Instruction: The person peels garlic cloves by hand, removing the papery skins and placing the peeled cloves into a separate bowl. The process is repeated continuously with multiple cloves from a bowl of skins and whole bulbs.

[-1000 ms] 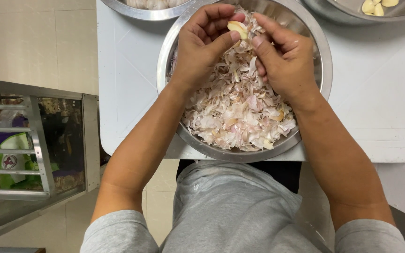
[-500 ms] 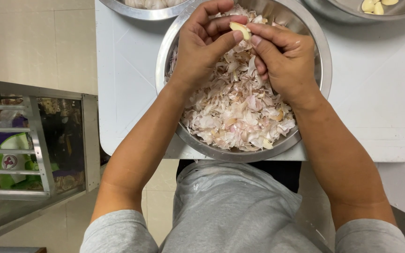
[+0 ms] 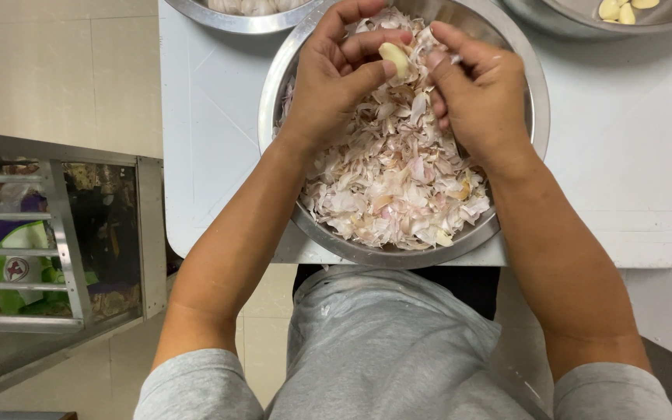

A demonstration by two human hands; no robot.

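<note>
1. Head view, the hands: the left hand (image 3: 336,78) holds a pale garlic clove (image 3: 395,59) pinched between its thumb and its fingers. The right hand (image 3: 480,93) is just beside it, and its fingertips come close to the clove. I cannot tell if they really touch it. Both hands are together above the far part of the steel bowl (image 3: 523,194).

2. Head view, the progress: the bowl is filled with a heap of dry garlic skins (image 3: 398,187), pinkish and white, so I judge that many cloves are already peeled. The clove in the hand looks smooth and almost bare, maybe with a small rest of skin. At the top right a second bowl (image 3: 554,17) holds some yellowish peeled cloves (image 3: 620,9). Another bowl (image 3: 235,22) at the top edge holds what seems to be unpeeled garlic, so work is left.

3. Head view, the direction: the long axis of the clove runs slanted in the picture, from upper left to lower right. Which end is the tip, I cannot tell.
</note>
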